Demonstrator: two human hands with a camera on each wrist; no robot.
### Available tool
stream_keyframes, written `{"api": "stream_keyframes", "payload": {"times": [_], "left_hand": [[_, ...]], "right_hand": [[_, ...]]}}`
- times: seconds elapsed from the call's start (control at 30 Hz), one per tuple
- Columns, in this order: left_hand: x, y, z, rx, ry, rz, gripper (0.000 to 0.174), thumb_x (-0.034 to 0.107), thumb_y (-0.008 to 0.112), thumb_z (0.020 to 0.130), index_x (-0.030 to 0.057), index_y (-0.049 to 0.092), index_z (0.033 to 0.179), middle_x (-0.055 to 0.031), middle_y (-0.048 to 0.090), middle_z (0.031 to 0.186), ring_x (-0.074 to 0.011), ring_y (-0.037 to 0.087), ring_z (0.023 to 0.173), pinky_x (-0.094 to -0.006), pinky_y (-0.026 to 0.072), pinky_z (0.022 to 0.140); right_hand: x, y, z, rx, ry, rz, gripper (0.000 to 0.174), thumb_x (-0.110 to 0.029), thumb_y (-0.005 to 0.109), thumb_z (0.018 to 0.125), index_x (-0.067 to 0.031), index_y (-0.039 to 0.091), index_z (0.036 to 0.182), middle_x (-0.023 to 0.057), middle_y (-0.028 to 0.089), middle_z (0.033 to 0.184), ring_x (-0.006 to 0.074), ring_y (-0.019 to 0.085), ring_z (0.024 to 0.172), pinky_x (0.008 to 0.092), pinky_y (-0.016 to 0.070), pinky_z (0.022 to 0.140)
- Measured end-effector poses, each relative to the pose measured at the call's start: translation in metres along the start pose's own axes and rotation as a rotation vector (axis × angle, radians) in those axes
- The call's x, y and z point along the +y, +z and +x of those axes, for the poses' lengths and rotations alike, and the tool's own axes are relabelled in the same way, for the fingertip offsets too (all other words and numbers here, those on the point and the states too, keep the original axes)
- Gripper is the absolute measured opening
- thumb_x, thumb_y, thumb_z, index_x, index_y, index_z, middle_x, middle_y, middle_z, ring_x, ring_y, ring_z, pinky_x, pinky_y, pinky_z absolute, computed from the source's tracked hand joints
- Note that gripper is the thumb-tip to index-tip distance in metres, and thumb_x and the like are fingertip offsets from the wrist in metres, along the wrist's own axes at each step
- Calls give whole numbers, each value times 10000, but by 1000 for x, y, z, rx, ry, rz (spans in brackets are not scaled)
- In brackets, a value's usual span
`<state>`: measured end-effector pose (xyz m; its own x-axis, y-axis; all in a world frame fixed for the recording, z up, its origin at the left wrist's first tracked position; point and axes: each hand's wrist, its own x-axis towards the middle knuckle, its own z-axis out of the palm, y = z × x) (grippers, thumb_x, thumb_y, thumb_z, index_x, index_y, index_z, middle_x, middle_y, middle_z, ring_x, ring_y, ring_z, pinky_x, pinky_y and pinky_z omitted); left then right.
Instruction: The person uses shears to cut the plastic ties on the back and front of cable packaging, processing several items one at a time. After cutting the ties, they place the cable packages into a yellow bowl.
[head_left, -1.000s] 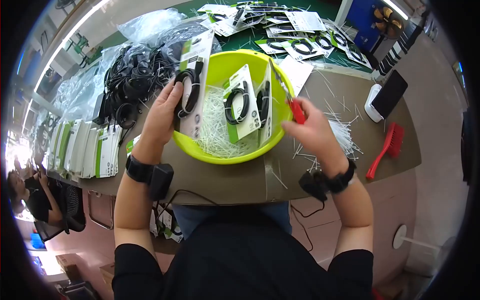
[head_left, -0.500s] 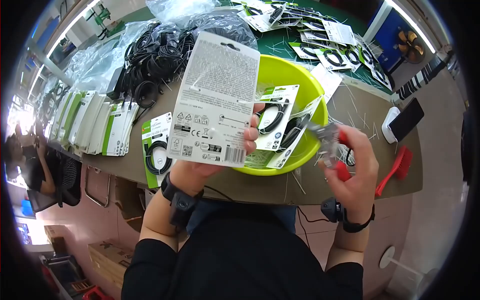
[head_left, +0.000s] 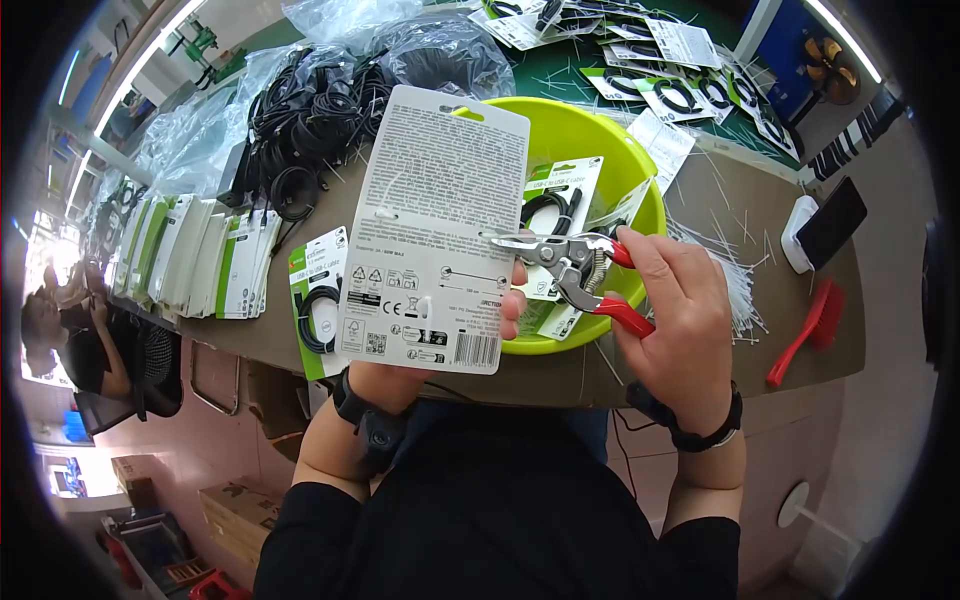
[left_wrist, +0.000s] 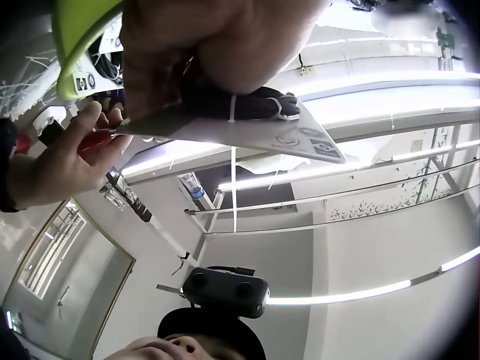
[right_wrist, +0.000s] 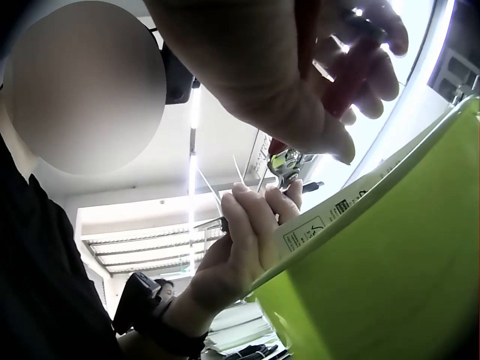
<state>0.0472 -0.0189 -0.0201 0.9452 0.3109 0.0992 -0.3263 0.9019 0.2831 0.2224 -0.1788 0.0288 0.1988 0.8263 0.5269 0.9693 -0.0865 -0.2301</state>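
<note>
Basin (head_left: 575, 128) near pliers (head_left: 572, 265) holds carded cables (head_left: 572, 198).

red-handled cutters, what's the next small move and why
Probably squeeze the right hand to close the cutters: their handles stand apart, the tips are at the back of the card, and the left wrist view shows a white tie end sticking out.

left grip (right_wrist: 244, 244): clasping, curled | right grip (head_left: 685, 330): clasping, back upward | both arms (head_left: 335, 450): bent, held forward
</note>
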Motion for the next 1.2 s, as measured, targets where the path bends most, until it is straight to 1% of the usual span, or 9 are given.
{"api": "stream_keyframes", "payload": {"times": [0.2,0.4,0.5,0.63,0.8,0.9,1.0,1.13,1.2], "left_hand": [[0,-7,-1,56,-25,22,747,522,388,917,-91,301,1336,-273,512,1131,-344,603,931,-422,552,783],[-2,7,5,48,-85,-5,706,486,407,927,-78,306,1338,-281,505,1153,-341,610,948,-408,560,789],[-12,20,1,241,-53,106,854,631,366,869,-70,298,1353,-271,499,1102,-334,534,836,-399,514,685],[-13,15,1,118,-182,-123,670,486,395,936,-49,329,1334,-300,501,1155,-389,601,953,-450,556,785],[-15,17,0,120,-170,-55,660,474,400,937,-50,329,1332,-304,502,1144,-406,596,954,-462,553,784],[-18,15,2,52,-157,-50,642,458,413,937,-43,334,1330,-302,503,1144,-399,599,945,-464,555,780],[-19,4,4,44,-158,-76,626,442,420,938,-39,339,1330,-283,512,1144,-378,606,935,-460,549,798],[-10,1,9,59,-166,-123,594,416,422,944,-23,345,1337,-235,516,1185,-338,611,954,-446,536,832],[-7,4,9,74,-166,-146,583,407,421,947,-16,346,1341,-216,516,1205,-323,611,966,-440,531,844]], "right_hand": [[6,2,-6,-133,72,99,522,-19,697,633,-47,590,1144,128,592,1020,299,573,894,384,470,785],[16,2,9,-8,78,209,501,-21,696,660,-58,594,1149,123,596,1024,295,581,878,382,476,763],[8,-5,20,71,-28,90,491,-34,693,676,-63,592,1156,116,595,1019,291,574,883,384,466,768],[1,-7,26,56,-93,61,482,-49,686,694,-65,587,1165,108,593,1010,283,562,887,384,448,780],[-3,-5,28,56,-109,58,486,-39,679,694,-67,584,1170,103,592,1003,278,555,888,384,437,790],[-3,-5,27,60,-125,28,482,-30,680,691,-65,589,1163,108,596,999,282,562,880,385,446,778],[-3,0,22,-92,-6,204,465,-18,679,685,-59,601,1142,118,602,986,294,571,862,387,459,757],[5,-2,20,56,99,482,449,-13,676,682,-53,611,1124,128,604,976,307,577,848,387,468,740],[6,-6,18,44,35,395,448,-15,675,683,-54,610,1125,127,603,976,307,575,851,389,466,746]]}}
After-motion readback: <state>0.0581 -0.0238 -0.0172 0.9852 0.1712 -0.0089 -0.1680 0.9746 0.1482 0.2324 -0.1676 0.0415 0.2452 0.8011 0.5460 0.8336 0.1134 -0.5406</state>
